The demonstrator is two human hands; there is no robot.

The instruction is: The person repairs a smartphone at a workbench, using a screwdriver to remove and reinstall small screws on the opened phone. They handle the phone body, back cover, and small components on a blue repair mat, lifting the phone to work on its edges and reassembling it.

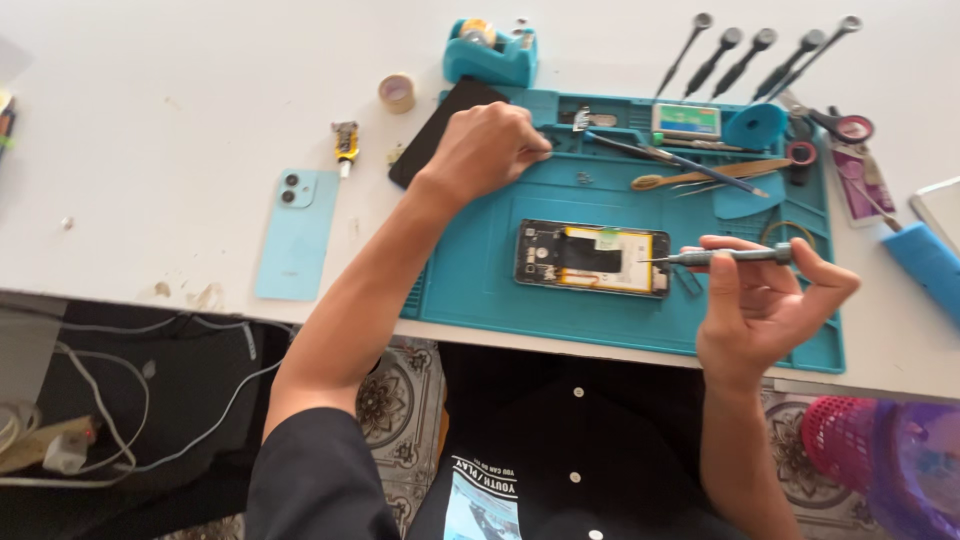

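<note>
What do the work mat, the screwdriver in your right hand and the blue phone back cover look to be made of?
Work mat: probably silicone or soft rubber, matte teal with moulded compartments. Screwdriver in the right hand: looks like metal, grey with a dull sheen and a thin shaft. Back cover: smooth pale blue, plastic or glass; cannot tell which.

White table (180, 120) fills most of the view, top is scuffed w/ a few brownish stains near the front edge on the left. Light is bright and even, prob daylight. Under the front edge: patterned floor tiles (400, 400), dark floral print on pale bg. White cables (150, 400) trail over a dark area at bottom left. Pink plastic basket (850, 440) sits in the bottom right corner.
</note>
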